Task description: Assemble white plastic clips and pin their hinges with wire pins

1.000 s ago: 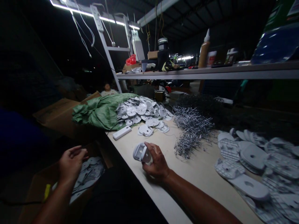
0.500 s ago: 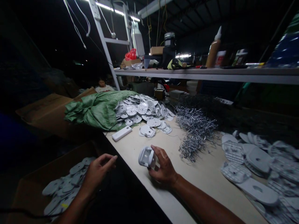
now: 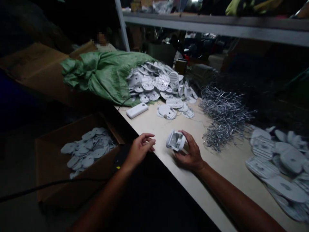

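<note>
— Dim workshop around a pale tabletop that slants from the upper middle of the frame to the lower right, with a shelf crossing the upper right. How are the hands?

— Right hand, just right of centre: thumb and fingers close on a white part, held over the tabletop with its hollow side showing

— And the left one?

— Left hand is empty, fingers loosely bent, by the tabletop's near edge in the middle of the frame; whether it touches that edge, I cannot tell

— What lies around them?

— Left of upper centre, a green sack lies with white pieces heaped at its mouth, and a white oblong object sits just in front. Right of the held part is a heap of thin metal pins; larger pale pieces lie piled at the right edge

— And off the tabletop?

— A cardboard box at the lower left, with flat grey pieces piled inside and a black cable passing in front
</note>
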`<state>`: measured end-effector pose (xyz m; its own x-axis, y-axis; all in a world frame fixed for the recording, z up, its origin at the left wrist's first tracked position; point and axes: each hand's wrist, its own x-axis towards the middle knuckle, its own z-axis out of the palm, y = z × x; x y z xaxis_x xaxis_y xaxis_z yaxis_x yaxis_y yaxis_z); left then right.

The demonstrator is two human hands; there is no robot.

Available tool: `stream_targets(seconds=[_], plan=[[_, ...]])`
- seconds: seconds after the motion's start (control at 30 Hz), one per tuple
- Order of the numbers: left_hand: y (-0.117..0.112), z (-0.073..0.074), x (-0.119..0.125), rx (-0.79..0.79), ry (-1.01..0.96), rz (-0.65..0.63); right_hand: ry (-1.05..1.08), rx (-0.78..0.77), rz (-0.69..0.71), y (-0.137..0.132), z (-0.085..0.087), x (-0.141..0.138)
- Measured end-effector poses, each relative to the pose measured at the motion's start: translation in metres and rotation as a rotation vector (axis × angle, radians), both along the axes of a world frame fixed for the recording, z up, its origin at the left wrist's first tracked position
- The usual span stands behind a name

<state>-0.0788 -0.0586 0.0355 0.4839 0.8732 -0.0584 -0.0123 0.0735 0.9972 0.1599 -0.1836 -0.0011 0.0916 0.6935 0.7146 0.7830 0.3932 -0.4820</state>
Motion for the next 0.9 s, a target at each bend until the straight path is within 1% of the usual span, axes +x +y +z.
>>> stream_targets(seconds=[0.1,0.23,0.33,0.47,0.53,0.6,0.7,0.77,0.83,0.9], plan=[[0.000,-0.008,0.012,-0.075,-0.050,-0.132,-0.019,-0.026,0.035,0.000,0.000,0.000],[0.002,-0.013,0.025,-0.125,-0.114,-0.206,-0.027,-0.038,0.036,-0.002,-0.002,-0.001],[0.003,-0.011,0.032,-0.122,-0.135,-0.256,-0.035,-0.059,0.031,-0.003,-0.001,-0.003],[0.006,-0.005,0.034,-0.025,-0.096,-0.340,-0.058,-0.108,0.029,-0.002,0.007,-0.013],[0.010,-0.004,0.034,-0.004,-0.069,-0.339,-0.073,-0.143,0.045,-0.002,0.013,-0.017],[0.013,-0.007,0.033,-0.031,-0.045,-0.339,-0.089,-0.184,0.085,-0.001,0.020,-0.020],[0.018,-0.014,0.032,-0.073,-0.037,-0.383,-0.137,-0.266,0.157,0.002,0.029,-0.016],[0.024,-0.020,0.033,-0.067,-0.047,-0.393,-0.177,-0.317,0.180,0.006,0.030,-0.010],[0.031,-0.025,0.036,-0.081,-0.033,-0.362,-0.174,-0.344,0.131,0.013,0.026,-0.004],[0.039,-0.029,0.041,-0.094,0.003,-0.279,-0.097,-0.346,-0.004,0.020,0.017,0.001]])
